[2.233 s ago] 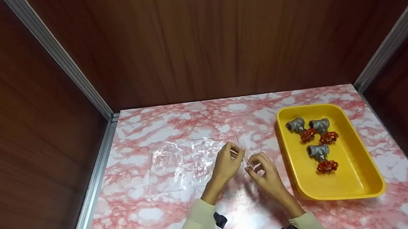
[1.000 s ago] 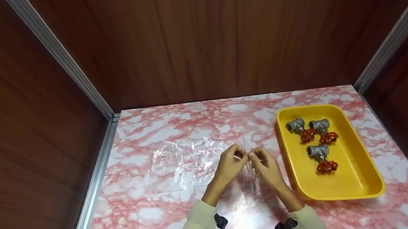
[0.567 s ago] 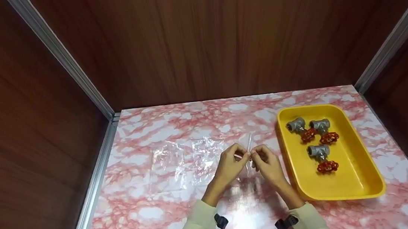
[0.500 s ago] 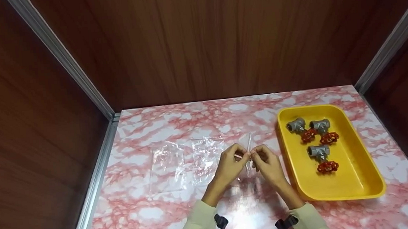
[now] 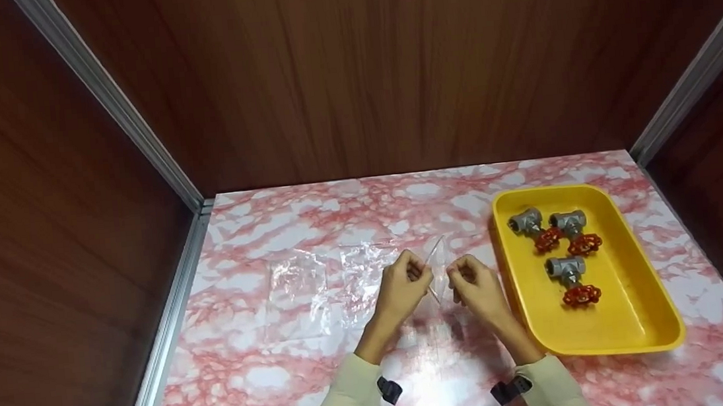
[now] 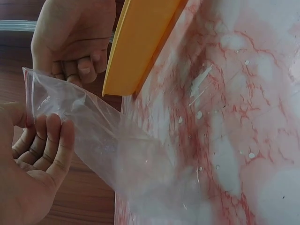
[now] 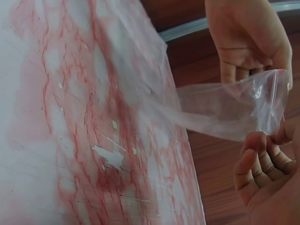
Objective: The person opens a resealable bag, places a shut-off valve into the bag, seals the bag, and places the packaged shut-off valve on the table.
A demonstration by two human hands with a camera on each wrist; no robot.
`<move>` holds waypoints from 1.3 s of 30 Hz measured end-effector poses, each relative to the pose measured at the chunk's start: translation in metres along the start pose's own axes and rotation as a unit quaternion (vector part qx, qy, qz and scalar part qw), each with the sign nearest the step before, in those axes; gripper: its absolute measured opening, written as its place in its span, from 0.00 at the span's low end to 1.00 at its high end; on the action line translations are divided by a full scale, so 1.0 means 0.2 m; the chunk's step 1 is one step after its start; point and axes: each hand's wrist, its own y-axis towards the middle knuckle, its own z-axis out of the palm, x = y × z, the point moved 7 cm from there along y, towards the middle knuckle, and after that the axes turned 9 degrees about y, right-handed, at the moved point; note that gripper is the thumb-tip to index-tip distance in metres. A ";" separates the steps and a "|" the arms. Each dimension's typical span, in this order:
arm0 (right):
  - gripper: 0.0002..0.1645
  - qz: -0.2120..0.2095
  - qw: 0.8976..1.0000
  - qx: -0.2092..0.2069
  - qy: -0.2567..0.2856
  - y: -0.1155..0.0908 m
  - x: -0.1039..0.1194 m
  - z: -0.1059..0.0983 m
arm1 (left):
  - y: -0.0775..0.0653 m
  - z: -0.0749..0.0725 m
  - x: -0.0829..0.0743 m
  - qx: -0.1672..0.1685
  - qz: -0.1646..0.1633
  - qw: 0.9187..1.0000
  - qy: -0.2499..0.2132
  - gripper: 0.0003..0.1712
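A clear zip-lock bag (image 6: 101,131) with a red line along its mouth is stretched between both hands. My left hand (image 5: 400,292) pinches one side of the mouth between thumb and curled fingers. Opposite it, my right hand (image 5: 481,291) pinches the other side, as the right wrist view shows. The mouth is spread apart between the hands in the head view. From there the bag's body (image 7: 215,112) slopes down toward the marbled tabletop. Nothing shows inside the bag.
Two more clear bags lie flat to the left, an outer one (image 5: 297,295) and one beside my left hand (image 5: 361,272). On the right stands a yellow tray (image 5: 603,332) holding three grey valves (image 5: 567,269) with red handwheels. Wood-grain panels (image 5: 349,78) enclose the table.
The hands came together at the bag's mouth, fingertips meeting, and have now drawn apart sideways, spreading the mouth. The tray, valves and flat bags have stayed put.
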 end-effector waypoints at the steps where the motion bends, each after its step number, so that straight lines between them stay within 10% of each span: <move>1: 0.06 0.000 1.000 0.001 -0.004 0.00 0.00 0.00 | 0.00 0.00 0.01 -0.001 -0.002 1.000 -0.003 0.05; 39: 0.05 -0.012 0.995 -0.009 -0.097 0.08 0.04 -0.11 | 0.00 -0.13 0.11 -0.027 -0.055 0.998 0.020 0.08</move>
